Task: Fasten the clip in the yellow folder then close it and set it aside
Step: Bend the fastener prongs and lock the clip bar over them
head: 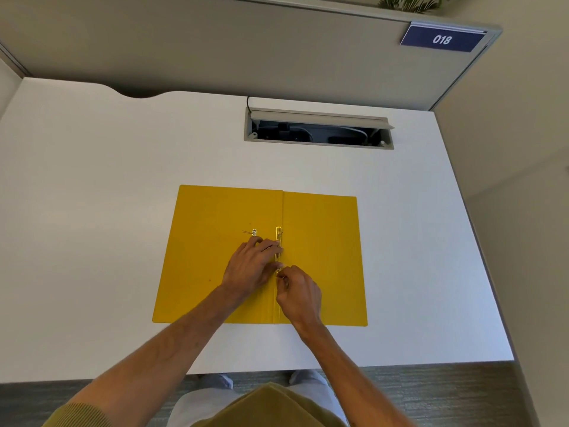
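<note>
Matt yellow card on the folder [320, 257], smooth, faintly speckled, with a crease along the spine. Shiny gold-toned metal on the clip [278, 238] strip; a smaller bright metal piece [254, 232] beside it, glinting. Smooth white laminate on the worktop [92, 211], low sheen. Matt grey plastic or painted metal around the cable hatch [318, 127]. Woven grey carpet [462, 392] below, rough-textured. Ribbed olive knit on the sleeve [80, 414].

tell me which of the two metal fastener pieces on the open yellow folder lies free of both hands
The small silver piece on the left flap; the gold strip along the crease is under both hands.
</note>
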Demonstrator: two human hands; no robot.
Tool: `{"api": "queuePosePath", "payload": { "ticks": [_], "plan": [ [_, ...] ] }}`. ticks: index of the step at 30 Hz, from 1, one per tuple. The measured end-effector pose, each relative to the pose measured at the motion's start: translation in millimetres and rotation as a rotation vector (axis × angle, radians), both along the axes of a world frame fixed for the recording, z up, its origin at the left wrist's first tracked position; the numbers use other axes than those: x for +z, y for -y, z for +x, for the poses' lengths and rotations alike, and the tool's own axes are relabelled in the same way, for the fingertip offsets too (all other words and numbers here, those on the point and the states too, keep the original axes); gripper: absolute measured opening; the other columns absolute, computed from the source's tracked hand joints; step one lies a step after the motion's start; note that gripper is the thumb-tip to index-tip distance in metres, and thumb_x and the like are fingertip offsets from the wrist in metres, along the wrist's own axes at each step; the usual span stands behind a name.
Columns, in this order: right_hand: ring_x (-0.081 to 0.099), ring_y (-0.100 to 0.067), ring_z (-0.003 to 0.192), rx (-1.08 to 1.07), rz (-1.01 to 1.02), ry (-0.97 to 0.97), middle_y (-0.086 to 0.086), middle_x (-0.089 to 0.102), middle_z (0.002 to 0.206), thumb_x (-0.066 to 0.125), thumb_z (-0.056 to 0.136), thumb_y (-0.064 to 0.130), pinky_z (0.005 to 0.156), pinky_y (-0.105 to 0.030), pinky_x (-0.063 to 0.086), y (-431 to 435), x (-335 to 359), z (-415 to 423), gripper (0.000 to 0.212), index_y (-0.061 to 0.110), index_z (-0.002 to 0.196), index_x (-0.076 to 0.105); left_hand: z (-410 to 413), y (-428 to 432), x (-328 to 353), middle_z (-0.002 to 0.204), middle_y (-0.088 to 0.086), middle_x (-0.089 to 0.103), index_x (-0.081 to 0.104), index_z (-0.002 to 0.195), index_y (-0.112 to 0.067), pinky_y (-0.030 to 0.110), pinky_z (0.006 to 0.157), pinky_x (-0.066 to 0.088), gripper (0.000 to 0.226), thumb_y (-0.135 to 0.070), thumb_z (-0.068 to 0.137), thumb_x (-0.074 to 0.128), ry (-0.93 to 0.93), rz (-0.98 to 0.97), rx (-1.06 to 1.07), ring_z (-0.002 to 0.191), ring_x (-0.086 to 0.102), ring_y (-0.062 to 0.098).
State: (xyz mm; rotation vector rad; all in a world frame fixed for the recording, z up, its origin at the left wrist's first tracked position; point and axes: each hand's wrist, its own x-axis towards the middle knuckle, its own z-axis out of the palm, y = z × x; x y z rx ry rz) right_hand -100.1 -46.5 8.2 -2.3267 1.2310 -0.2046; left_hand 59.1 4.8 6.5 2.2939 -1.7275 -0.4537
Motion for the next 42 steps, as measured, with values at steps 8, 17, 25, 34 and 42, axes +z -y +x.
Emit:
{"api": "queuePosePath", "payload": {
  "ticks": [8, 17, 25, 34, 42],
  "plan": [
    [0.069, -0.026, 0.080, 0.014, 0.032, -0.013, -0.003, 0.076, 0.097, 0.061, 0.099, 0.017, 0.058, -0.034, 0.045, -14.3, -0.5, 2.1, 0.012, 0.018, 0.096, 0.072, 3.3, 3.3, 2.3, 0.150, -0.013, 0.062, 0.065, 0.142, -0.030, 0.042, 0.105, 0.053, 0.046, -0.056, 0.105, 0.055, 0.003, 0.029, -0.023, 0.137, 0.054, 0.024],
    [0.068, -0.025, 0.082, 0.031, -0.007, -0.011, -0.003, 0.075, 0.095, 0.060, 0.100, 0.012, 0.058, -0.039, 0.053, -13.5, -3.6, -13.3, 0.014, 0.016, 0.099, 0.074, -4.1, -3.3, -2.6, 0.150, -0.011, 0.064, 0.067, 0.143, -0.028, 0.042, 0.105, 0.051, 0.034, -0.034, 0.113, 0.050, -0.023, -0.070, 0.037, 0.135, 0.056, 0.025],
    [0.069, -0.011, 0.072, -0.035, -0.015, 0.037, 0.010, 0.077, 0.087, 0.063, 0.099, 0.044, 0.053, -0.031, 0.053, 8.0, -0.7, -27.8, 0.017, 0.030, 0.096, 0.072, -12.8, -5.8, -7.3, 0.150, -0.009, 0.064, 0.065, 0.143, -0.027, 0.043, 0.106, 0.051, 0.034, -0.035, 0.114, 0.048, 0.008, -0.107, 0.073, 0.135, 0.056, 0.025],
    [0.072, -0.001, 0.079, -0.020, 0.106, 0.153, 0.017, 0.077, 0.109, 0.066, 0.103, 0.036, 0.059, -0.020, 0.052, 76.8, 20.4, 37.1, 0.021, 0.035, 0.124, 0.067, -21.7, -1.1, -18.7, 0.151, -0.005, 0.062, 0.061, 0.142, -0.026, 0.042, 0.112, 0.048, 0.036, -0.042, 0.113, 0.047, 0.115, -0.057, 0.096, 0.141, 0.055, 0.026],
    [0.077, -0.017, 0.084, -0.258, 0.330, 0.268, 0.004, 0.081, 0.096, 0.072, 0.100, 0.028, 0.073, -0.044, 0.065, 97.3, 6.1, 56.6, 0.009, 0.021, 0.101, 0.078, -19.7, -1.1, -23.5, 0.168, -0.003, 0.047, 0.060, 0.142, -0.026, 0.047, 0.112, 0.050, 0.035, -0.041, 0.112, 0.051, 0.179, -0.054, 0.055, 0.146, 0.052, 0.028]
  ]
}}
